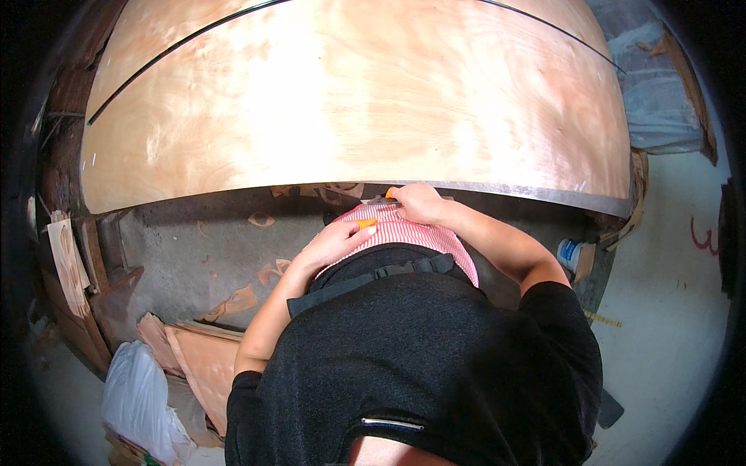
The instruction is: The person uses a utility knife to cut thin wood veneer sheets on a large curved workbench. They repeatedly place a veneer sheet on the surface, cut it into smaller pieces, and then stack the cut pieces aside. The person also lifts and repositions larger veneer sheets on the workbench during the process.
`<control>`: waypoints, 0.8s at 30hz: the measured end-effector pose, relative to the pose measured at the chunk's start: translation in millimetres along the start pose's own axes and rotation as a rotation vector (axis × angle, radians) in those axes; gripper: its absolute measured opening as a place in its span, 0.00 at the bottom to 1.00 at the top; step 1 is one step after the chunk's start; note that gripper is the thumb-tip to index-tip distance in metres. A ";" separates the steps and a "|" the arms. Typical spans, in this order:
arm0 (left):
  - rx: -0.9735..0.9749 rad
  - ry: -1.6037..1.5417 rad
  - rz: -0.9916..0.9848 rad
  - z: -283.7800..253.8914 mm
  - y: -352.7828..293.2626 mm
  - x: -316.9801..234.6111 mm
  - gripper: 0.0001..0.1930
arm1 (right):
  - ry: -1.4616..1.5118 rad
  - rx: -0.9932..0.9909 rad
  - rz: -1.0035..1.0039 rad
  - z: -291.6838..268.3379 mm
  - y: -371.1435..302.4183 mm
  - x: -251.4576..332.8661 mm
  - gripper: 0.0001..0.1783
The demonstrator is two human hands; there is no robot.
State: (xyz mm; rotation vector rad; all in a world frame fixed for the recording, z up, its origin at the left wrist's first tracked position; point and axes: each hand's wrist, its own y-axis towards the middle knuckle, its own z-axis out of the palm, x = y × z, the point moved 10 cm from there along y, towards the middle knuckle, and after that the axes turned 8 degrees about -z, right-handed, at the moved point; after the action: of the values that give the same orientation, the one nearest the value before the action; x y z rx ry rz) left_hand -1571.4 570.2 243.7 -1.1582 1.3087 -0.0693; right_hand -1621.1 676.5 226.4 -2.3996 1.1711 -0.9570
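Both my hands are close to my body, just below the near edge of a large pale plywood sheet [373, 132]. My left hand [332, 242] rests over a pink-and-white striped cloth [412, 233] at my waist, its fingers closed on a small orange object [365, 224] that is mostly hidden. Farther forward and to the right, my right hand [418, 204] is closed around a small orange-handled tool [390, 193]. A thin grey part shows beside its fingers; the tool's exact kind is unclear.
Dark strips cross the plywood's far side. Wood scraps [262, 219] lie on the grey floor below. At lower left are stacked veneer sheets [206, 365] and a white plastic bag [140, 388]. A blue-and-white container [569, 254] stands at right, near a yellow tape strip [604, 319].
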 end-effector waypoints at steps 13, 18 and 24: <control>-0.042 0.052 0.090 9.5 1.2 -2.0 0.27 | 0.036 0.103 -0.085 17.3 -3.9 1.6 0.20; -0.053 -0.050 0.108 9.0 2.3 0.6 0.27 | -0.015 0.137 -0.059 15.7 -0.6 5.5 0.16; -0.040 0.011 0.172 9.4 3.3 -12.8 0.26 | -0.115 0.042 0.043 5.3 2.7 -3.8 0.13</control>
State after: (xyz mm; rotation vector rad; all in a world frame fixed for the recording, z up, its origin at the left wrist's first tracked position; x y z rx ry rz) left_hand -1570.4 585.5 248.7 -1.0758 1.4203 0.0765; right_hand -1620.7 677.7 219.5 -2.3530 1.1442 -0.8105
